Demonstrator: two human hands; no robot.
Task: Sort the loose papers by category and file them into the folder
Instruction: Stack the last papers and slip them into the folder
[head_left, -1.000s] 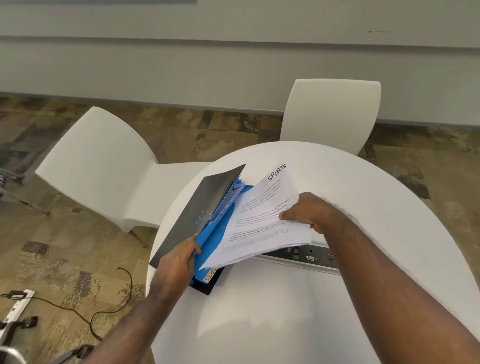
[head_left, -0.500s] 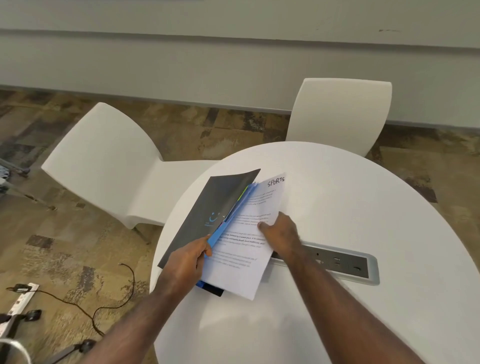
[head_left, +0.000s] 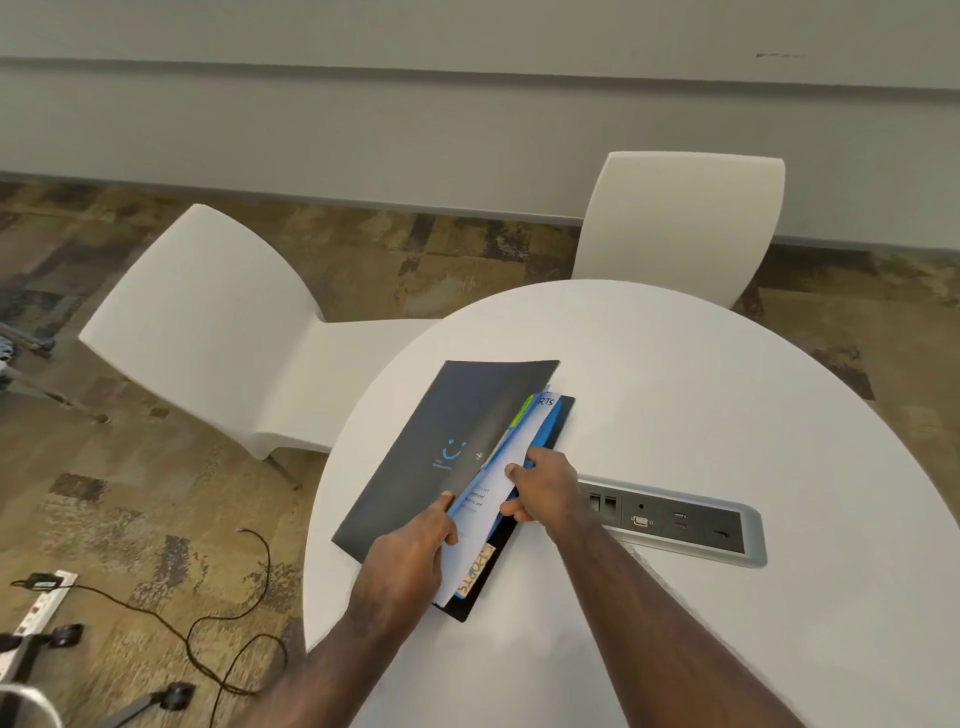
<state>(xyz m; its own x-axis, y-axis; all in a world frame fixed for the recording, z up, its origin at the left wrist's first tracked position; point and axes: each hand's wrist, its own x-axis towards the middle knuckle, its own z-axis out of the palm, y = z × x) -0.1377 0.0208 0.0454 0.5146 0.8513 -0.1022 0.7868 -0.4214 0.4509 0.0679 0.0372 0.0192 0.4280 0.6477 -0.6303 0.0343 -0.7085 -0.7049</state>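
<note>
Slid deeper since half a second ago, the sports sheet (head_left: 511, 457) lies almost wholly inside the folder (head_left: 452, 441) on the tabletop (head_left: 675, 395), long axis running away up-right, right hand (head_left: 543, 491) fingers pinching its near edge, left hand (head_left: 415, 556) fingers holding the cover up

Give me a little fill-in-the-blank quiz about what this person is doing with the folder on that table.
1. The left hand holds open the folder's dark ____ cover.
2. The right hand presses a white paper into the ____.
3. The folder lies on a round ____ table.
4. Beyond the table stand ____ white chairs.

Missing words: grey; folder; white; two
</note>
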